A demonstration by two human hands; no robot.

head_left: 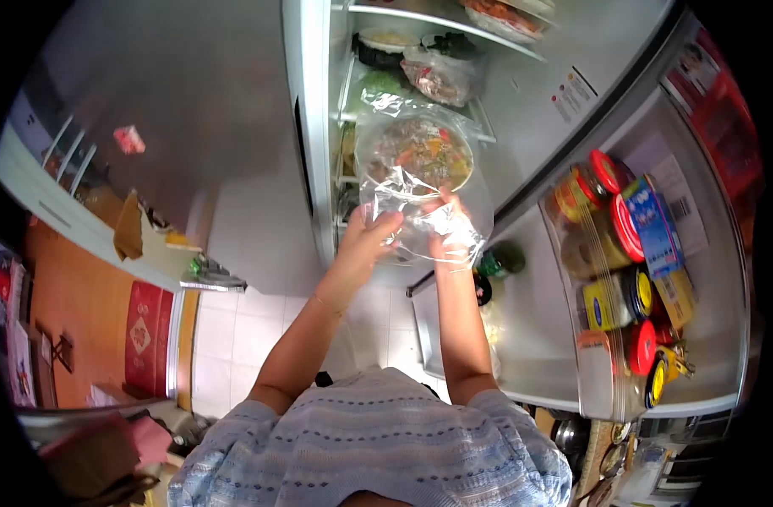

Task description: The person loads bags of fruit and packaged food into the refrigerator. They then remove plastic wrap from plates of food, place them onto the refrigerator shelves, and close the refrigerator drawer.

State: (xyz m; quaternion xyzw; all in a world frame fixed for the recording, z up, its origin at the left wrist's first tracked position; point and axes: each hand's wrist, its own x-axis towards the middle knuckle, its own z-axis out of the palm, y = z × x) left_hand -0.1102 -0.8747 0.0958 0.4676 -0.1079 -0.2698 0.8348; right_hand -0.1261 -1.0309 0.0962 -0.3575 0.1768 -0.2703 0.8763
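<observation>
A round dish of food (424, 156), with brown, orange and green pieces in it, is wrapped in a clear plastic bag (412, 224). Both hands hold it in front of the open fridge (521, 110), level with a shelf. My left hand (374, 237) grips the bag on the near left side, thumb on top. On the near right, my right hand (454, 224) is closed around the bag by the dish's rim, its fingers partly hidden under shiny plastic. Beyond the dish, a bagged item (441, 74) and a plate (388, 39) sit on a fridge shelf.
The fridge door (707, 372) stands open on the right, its rack holding several lidded jars (619, 300) and a blue box (654, 224). A green bottle (505, 258) stands low in the door. To the left are a grey door panel (243, 127) and a red mat (148, 338).
</observation>
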